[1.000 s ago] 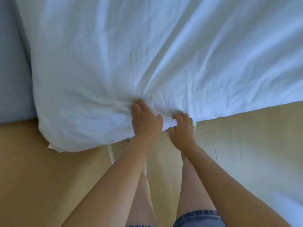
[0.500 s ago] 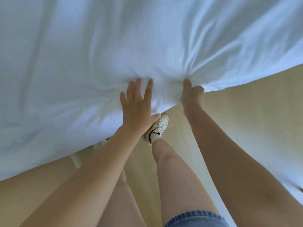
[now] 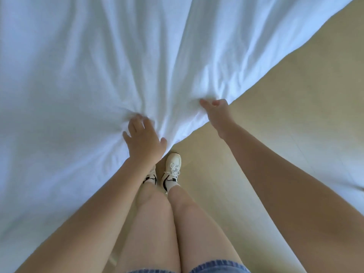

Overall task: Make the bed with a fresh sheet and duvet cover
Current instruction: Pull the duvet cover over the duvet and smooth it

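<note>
A white duvet (image 3: 122, 62) fills the upper left of the head view, its cloth pulled into folds that run toward both hands. My left hand (image 3: 144, 139) lies on the duvet near its lower edge, fingers curled into a bunch of cloth. My right hand (image 3: 216, 111) pinches the duvet's edge farther right, fingers closed on the fabric. The bed under the duvet is hidden.
A pale wooden floor (image 3: 275, 115) runs along the right and bottom. My legs and white shoes (image 3: 172, 170) stand right at the duvet's edge, below my hands. A bright patch of light lies on the floor at the right.
The view has shifted along the duvet. My hands have spread apart: the left one went from flat and open to curled into the cloth, while the right one keeps its hold on the edge.
</note>
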`<state>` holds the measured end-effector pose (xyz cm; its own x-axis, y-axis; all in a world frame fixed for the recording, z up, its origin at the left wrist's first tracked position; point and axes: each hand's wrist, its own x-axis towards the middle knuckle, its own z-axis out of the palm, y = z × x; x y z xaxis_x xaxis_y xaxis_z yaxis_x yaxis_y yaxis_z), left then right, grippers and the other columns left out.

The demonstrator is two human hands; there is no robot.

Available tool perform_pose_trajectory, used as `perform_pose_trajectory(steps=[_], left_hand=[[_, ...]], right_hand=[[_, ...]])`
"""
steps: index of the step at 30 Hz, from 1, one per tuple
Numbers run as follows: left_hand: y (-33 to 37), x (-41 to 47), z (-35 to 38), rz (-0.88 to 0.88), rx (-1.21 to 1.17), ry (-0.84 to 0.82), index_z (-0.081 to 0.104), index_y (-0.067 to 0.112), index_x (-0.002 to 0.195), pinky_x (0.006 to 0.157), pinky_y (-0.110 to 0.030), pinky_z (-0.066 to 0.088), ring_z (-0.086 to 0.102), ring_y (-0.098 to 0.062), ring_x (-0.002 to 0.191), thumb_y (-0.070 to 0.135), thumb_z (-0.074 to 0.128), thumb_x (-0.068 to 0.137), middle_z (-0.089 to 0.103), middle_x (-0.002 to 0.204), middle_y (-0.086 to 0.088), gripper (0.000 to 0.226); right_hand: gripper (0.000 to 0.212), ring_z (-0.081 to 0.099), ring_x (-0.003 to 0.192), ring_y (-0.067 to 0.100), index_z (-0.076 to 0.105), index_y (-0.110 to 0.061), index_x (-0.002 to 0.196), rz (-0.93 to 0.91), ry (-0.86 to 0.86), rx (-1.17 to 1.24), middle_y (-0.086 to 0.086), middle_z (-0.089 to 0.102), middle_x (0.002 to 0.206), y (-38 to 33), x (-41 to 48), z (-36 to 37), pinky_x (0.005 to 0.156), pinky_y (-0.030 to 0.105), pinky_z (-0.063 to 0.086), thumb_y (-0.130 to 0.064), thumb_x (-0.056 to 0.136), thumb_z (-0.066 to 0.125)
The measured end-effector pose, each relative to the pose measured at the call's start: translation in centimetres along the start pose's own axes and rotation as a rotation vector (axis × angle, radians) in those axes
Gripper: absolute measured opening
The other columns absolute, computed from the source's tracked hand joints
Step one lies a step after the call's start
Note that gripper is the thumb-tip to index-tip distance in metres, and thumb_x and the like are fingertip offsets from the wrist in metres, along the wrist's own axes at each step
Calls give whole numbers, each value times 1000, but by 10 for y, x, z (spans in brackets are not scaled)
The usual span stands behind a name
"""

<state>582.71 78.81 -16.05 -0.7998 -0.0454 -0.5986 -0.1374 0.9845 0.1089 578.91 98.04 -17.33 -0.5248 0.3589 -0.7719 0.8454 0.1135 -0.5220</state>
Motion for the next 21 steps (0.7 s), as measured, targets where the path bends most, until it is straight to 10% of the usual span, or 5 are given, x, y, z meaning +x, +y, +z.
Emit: perform_pose_trajectory(steps=[5,11,17,21], left_hand=[[76,53,-24,210,-89,79,13,22,150,109,-56,20,4,-32,143,48,55,88,3,156,-12,80],[133,103,-25,182,-2,-46,-5,39,149,104,-71,6,-20,-43,140,67,42,86,-21,155,-15,83],[156,108,-36,215,-61,-63,-11,34,149,111,-60,-1,-20,-29,143,69,55,75,-22,155,-12,105],[166,108,-23,211,288,-239,-25,31,145,107,-68,3,-28,-34,140,70,57,75,-35,150,-12,115]], right_hand=[[72,47,115,15,40,-18,137,202,9,390,-5,49,132,0,50,-32,93,36,39,-56,81,63],[90,65,104,13,58,-28,124,229,-35,793,-8,68,115,1,102,-33,89,34,51,-65,46,83],[26,70,82,17,68,-18,93,251,203,887,1,73,91,-3,60,-67,74,34,59,-21,70,79],[30,67,70,9,66,-11,100,456,369,728,1,70,87,32,53,-79,59,20,55,-20,74,79]])
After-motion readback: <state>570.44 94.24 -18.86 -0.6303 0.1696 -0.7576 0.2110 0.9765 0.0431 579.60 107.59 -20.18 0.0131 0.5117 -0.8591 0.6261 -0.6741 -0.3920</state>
